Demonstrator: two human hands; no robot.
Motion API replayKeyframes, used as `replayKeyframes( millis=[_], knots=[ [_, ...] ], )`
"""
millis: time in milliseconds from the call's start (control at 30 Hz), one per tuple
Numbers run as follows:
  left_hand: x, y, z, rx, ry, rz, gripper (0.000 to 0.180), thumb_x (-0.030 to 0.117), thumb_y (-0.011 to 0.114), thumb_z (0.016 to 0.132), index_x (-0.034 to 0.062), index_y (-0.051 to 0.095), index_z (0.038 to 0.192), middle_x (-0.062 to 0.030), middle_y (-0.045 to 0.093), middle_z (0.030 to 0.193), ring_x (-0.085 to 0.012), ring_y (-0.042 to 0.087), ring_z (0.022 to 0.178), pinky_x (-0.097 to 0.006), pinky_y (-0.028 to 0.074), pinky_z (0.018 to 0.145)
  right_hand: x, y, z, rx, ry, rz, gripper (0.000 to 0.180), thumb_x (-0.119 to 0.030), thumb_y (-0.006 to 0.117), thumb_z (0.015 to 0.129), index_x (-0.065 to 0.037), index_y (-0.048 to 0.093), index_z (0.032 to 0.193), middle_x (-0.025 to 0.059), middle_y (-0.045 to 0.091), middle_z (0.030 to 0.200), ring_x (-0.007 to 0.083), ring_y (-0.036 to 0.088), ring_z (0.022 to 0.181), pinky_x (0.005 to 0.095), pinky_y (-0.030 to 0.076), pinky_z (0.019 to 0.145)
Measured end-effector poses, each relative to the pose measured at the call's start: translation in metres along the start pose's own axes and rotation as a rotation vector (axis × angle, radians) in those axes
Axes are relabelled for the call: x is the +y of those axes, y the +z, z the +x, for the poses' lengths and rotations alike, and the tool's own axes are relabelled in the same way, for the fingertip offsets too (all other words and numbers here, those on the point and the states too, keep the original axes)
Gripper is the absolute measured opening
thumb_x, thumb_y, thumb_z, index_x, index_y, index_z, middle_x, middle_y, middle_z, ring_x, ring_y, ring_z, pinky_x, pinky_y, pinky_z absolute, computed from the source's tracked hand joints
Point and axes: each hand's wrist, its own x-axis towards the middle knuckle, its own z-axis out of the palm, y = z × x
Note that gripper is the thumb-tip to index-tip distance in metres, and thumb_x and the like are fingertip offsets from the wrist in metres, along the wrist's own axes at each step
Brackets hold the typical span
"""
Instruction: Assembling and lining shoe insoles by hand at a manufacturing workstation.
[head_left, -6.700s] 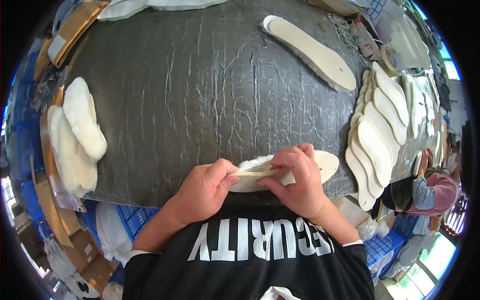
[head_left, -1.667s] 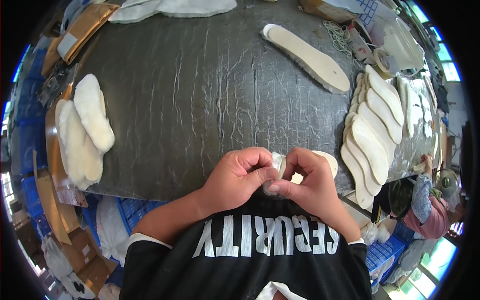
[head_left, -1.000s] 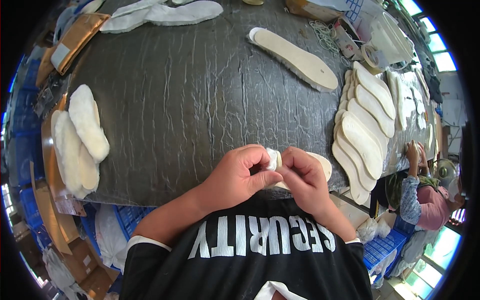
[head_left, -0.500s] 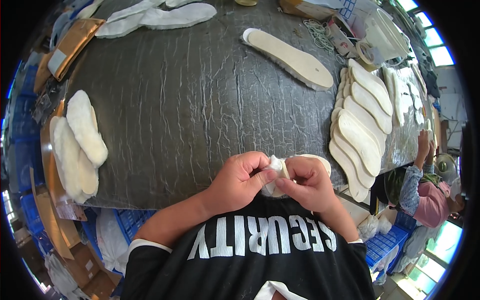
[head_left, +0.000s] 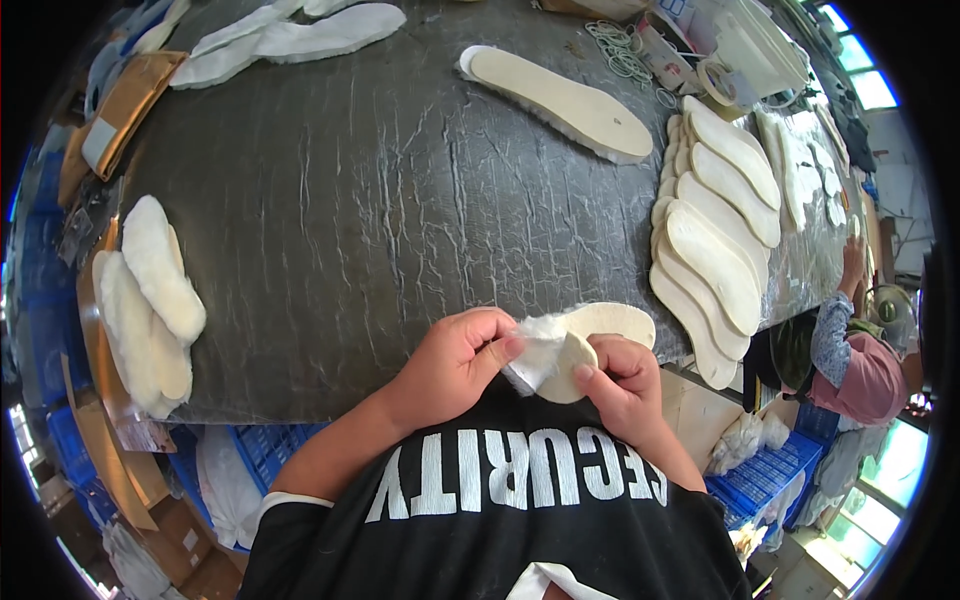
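Fleece (head_left: pixel 535 348) and cream insole (head_left: pixel 568 378) met at the worktop's (head_left: pixel 330 260) near edge: the left hand (head_left: pixel 450 362) pinched the fluff between thumb and fingers, and the right hand (head_left: pixel 628 385) clasped the insole's rounded end, seemingly opposed to hold the layers apart. A pale sole (head_left: pixel 618 322) poked out just behind, its connection unclear. Overlapping soles (head_left: pixel 712 240) sat rightward, presumably fanned for easy pickup; fluffy insoles (head_left: pixel 160 275) lay by the left edge.
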Motion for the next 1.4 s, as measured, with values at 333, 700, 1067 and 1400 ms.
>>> replayKeyframes(
  millis=[333, 700, 1067, 1400],
  knots=[
    [0.037, 0.019, 0.017, 0.115, 0.114, 0.701, 0.034, 0.03, 0.066, 0.091, -0.0015, 0.056, 0.083, -0.0207, 0.06, 0.074, -0.0358, 0.061, 0.064, -0.043, 0.047, 0.059, -0.005, 0.016, 0.013, 0.005, -0.113, -0.085, 0.025, -0.002, 0.066, 0.082, -0.001, 0.049, 0.063, 0.0048, 0.05, 0.061, 0.0152, 0.044, 0.056, 0.0315, 0.033, 0.052],
    [-0.021, -0.072, 0.031, 0.699, -0.015, 0.617, 0.03, 0.017, 0.055, 0.097, -0.0041, 0.06, 0.076, -0.0219, 0.059, 0.065, -0.0334, 0.056, 0.056, -0.042, 0.045, 0.057, 0.001, -0.048, -0.077, 0.7, -0.175, -0.109, 0.034, -0.032, 0.064, 0.074, 0.002, 0.063, 0.07, 0.0116, 0.064, 0.074, 0.0197, 0.062, 0.067, 0.0332, 0.048, 0.06],
    [-0.013, -0.083, 0.01, 0.662, 0.06, 0.233, 0.038, 0.037, 0.06, 0.099, 0.0012, 0.058, 0.085, 0.0034, 0.054, 0.073, -0.006, 0.047, 0.068, -0.026, 0.041, 0.061, -0.021, -0.126, -0.104, 0.842, -0.297, 0.475, 0.035, -0.028, 0.058, 0.075, 0.004, 0.057, 0.09, 0.0206, 0.055, 0.107, 0.0276, 0.061, 0.097, 0.0382, 0.05, 0.084],
    [-0.033, -0.086, -0.026, 0.917, 0.085, 0.144, 0.03, 0.025, 0.055, 0.102, 0.0009, 0.062, 0.085, 0.0043, 0.053, 0.07, -0.0049, 0.047, 0.069, -0.022, 0.041, 0.065, -0.044, -0.071, -0.01, 0.507, -0.41, 0.227, 0.04, -0.025, 0.051, 0.08, 0.013, 0.058, 0.091, 0.0341, 0.052, 0.126, 0.0318, 0.065, 0.103, 0.0382, 0.053, 0.087]
  ],
)
